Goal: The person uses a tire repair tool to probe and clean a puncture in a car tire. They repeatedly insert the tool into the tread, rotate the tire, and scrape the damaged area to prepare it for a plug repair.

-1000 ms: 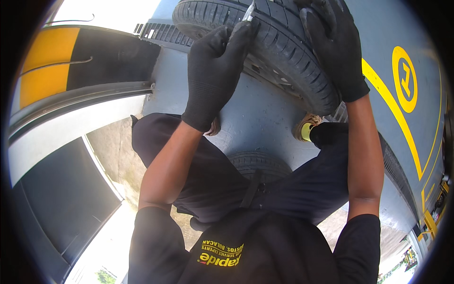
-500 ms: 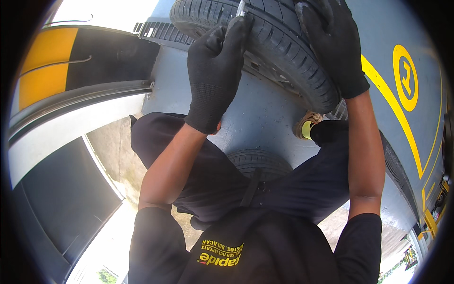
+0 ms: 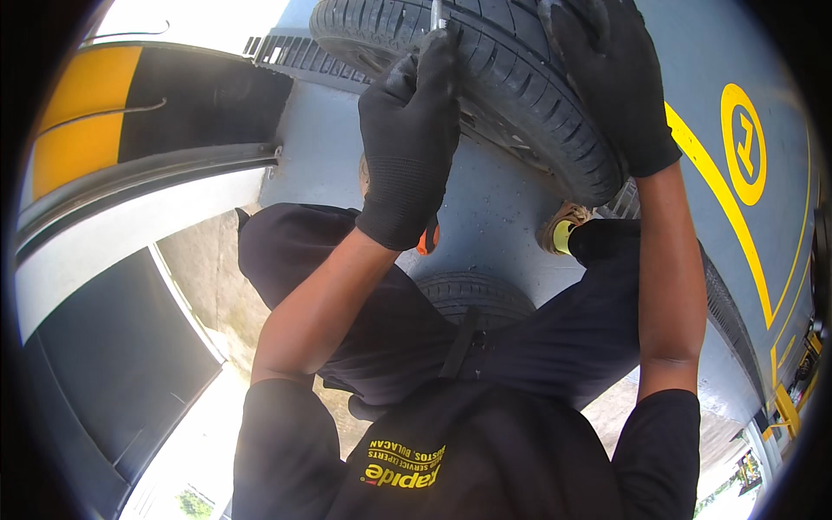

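My left hand (image 3: 409, 147), in a black glove, is closed on a slim silver object (image 3: 438, 16) pointing up against the tread of a tyre (image 3: 537, 121), with the thumb along it. What exactly the object is, I cannot make out. My right hand (image 3: 611, 87), also gloved, grips the upper right of the same tyre, its fingers bent over the tread. The tyre is tilted, with part of its wheel rim showing underneath, partly hidden by my left hand.
A second tyre (image 3: 468, 290) lies beneath me, between my legs. A grey panel with yellow markings (image 3: 706, 147) stands at the right. A black-and-yellow board (image 3: 87, 113), a metal rail (image 3: 147, 173) and a curved wire (image 3: 104, 113) are at the left. An orange item (image 3: 426, 238) shows below my left hand.
My left hand has shifted slightly right, after dipping leftward, and the silver object sits a little higher in view. The orange item has come into sight. My right hand has edged slightly up.
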Available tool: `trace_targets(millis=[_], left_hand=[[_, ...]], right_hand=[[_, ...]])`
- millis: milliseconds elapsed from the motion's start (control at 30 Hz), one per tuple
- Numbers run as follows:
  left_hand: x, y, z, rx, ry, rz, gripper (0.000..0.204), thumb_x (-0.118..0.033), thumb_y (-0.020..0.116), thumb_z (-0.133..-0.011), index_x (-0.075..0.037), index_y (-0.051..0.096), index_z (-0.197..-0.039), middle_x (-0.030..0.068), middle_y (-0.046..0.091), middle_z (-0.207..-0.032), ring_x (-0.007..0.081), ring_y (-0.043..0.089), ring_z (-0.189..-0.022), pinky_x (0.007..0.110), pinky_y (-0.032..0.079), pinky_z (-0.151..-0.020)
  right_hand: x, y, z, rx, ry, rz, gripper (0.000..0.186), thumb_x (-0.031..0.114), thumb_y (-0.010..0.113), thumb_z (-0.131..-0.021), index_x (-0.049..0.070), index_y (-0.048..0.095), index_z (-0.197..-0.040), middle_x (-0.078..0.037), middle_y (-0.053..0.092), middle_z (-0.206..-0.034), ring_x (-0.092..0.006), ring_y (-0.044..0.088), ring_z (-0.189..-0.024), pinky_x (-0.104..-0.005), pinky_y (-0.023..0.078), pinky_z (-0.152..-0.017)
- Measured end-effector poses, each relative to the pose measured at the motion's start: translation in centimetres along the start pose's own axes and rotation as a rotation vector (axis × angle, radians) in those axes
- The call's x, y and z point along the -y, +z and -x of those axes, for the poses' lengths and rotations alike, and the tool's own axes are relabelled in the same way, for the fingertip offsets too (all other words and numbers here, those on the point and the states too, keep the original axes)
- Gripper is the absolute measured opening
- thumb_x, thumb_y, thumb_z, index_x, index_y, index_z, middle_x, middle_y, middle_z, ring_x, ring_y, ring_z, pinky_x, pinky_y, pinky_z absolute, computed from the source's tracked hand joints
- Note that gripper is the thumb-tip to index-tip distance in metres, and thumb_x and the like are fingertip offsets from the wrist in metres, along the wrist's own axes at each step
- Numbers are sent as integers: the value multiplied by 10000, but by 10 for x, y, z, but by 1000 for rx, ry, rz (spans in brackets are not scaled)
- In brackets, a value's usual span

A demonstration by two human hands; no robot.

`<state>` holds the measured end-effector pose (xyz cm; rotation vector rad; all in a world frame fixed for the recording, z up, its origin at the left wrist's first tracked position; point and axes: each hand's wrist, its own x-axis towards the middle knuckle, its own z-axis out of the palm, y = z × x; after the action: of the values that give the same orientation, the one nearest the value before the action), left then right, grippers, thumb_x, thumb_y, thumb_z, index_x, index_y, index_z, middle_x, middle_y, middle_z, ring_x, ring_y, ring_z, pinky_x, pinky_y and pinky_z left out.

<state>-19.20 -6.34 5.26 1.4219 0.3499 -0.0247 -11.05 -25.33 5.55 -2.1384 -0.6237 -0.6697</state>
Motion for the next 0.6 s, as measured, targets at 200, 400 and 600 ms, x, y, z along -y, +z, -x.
trace_targets(millis=[200, 400, 600], left_hand=[[-1, -3, 4, 13, -25, -76, 344, -370, 592, -1075, -43, 690, -1121, -74, 493, -685, 2, 370, -511, 234, 259, -465], [-14, 6, 19, 8, -182, -5, 382, -413, 583, -1075, -102, 580, -855, -75, 396, -640, 14, 322, -490, 237, 216, -460], [3, -7, 28, 105, -206, 49, 437, -440, 562, -1085, -144, 472, -777, -64, 386, -642, 26, 334, -482, 242, 256, -443]], right_hand=[[6, -5, -4, 43, 109, -64, 165, 110, 607, -936, 21, 649, -1068, -170, 647, -1063, -349, 651, -1030, -415, 508, -938], [16, -19, -14, 91, 287, -106, 174, 138, 573, -970, 19, 677, -1042, -166, 681, -990, -325, 679, -942, -406, 522, -882], [-37, -19, -11, 52, 274, -213, 166, 113, 591, -969, 21, 688, -1069, -141, 693, -1022, -281, 685, -968, -373, 518, -889]])
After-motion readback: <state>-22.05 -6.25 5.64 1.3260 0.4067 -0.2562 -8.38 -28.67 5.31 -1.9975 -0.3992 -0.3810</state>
